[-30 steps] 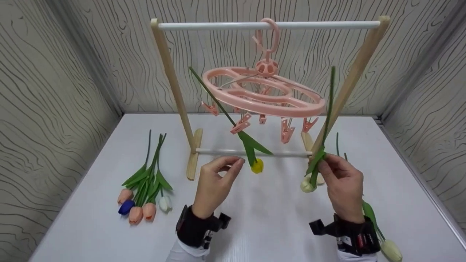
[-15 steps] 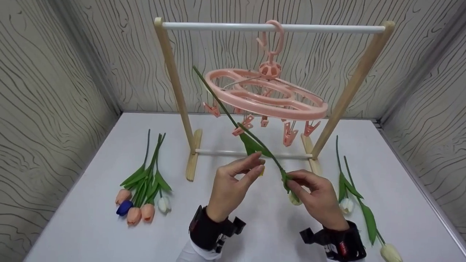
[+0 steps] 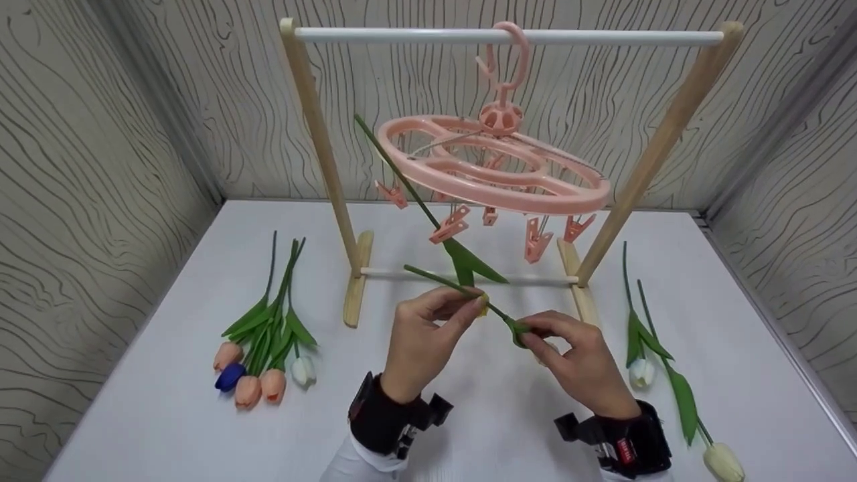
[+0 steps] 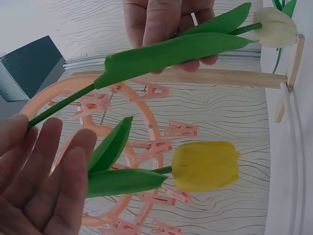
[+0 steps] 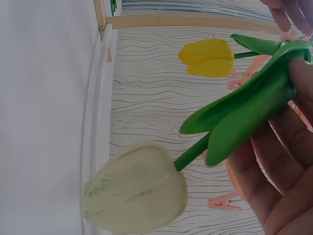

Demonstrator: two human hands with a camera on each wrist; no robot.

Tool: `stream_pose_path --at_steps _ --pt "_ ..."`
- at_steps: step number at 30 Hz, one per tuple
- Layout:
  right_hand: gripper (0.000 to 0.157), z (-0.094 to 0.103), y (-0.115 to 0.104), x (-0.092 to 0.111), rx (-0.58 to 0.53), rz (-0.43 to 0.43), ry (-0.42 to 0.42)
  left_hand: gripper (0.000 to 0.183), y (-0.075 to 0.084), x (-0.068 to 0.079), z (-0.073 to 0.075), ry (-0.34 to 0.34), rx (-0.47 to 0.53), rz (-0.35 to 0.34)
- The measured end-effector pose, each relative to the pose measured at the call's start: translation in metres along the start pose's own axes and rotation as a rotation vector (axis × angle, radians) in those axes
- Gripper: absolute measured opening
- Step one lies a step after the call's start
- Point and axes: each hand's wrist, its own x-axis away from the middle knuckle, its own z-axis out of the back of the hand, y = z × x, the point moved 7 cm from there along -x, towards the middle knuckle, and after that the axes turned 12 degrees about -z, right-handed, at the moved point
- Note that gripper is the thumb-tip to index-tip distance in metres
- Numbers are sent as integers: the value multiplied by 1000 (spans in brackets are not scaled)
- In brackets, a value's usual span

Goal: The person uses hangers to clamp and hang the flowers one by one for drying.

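My right hand (image 3: 579,358) pinches an artificial cream-white tulip (image 5: 137,188) by its green leaves. My left hand (image 3: 428,335) pinches the same flower's stem (image 4: 61,105) further up between thumb and finger. The bloom points down and is mostly hidden behind the right hand in the head view. Behind the left fingertips, a yellow tulip (image 4: 205,166) hangs bloom-down, its stem in a pink clip (image 3: 450,225). That clip is on an oval pink clip hanger (image 3: 495,194), which tilts down toward the right.
The hanger hooks over the white bar (image 3: 402,35) of a wooden rack (image 3: 315,134). More pink clips, such as one clip (image 3: 537,241), dangle below it. Several tulips (image 3: 271,321) lie at left, peach, blue and white. A white tulip (image 3: 641,371) and a cream tulip (image 3: 723,462) lie at right.
My right hand has brought the cream-white tulip leftward from the rack's right post, its stem tipping toward the left. My left hand has moved slightly right and now pinches that stem.
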Motion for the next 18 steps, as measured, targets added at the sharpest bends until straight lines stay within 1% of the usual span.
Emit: stream_pose_path --at_steps 3,5,9,12,13,15,18 --pt "33 5 3 1 -13 -20 9 16 -1 2 -1 5 2 -3" --pt "32 12 3 1 -34 -43 41 15 -2 4 -1 9 3 -6" --pt "29 34 2 0 -83 -76 171 14 -2 4 -2 11 8 -15" --pt "28 51 -2 -5 -97 -81 243 15 -2 4 -3 5 4 -15" --pt "28 56 -4 -9 -102 -83 251 14 -2 5 -3 5 1 -12" --pt "29 63 -10 -18 -104 -103 240 14 -3 5 -3 5 -7 -7" --pt "37 69 -20 -37 -110 -116 163 13 -3 7 -4 7 -16 -1"
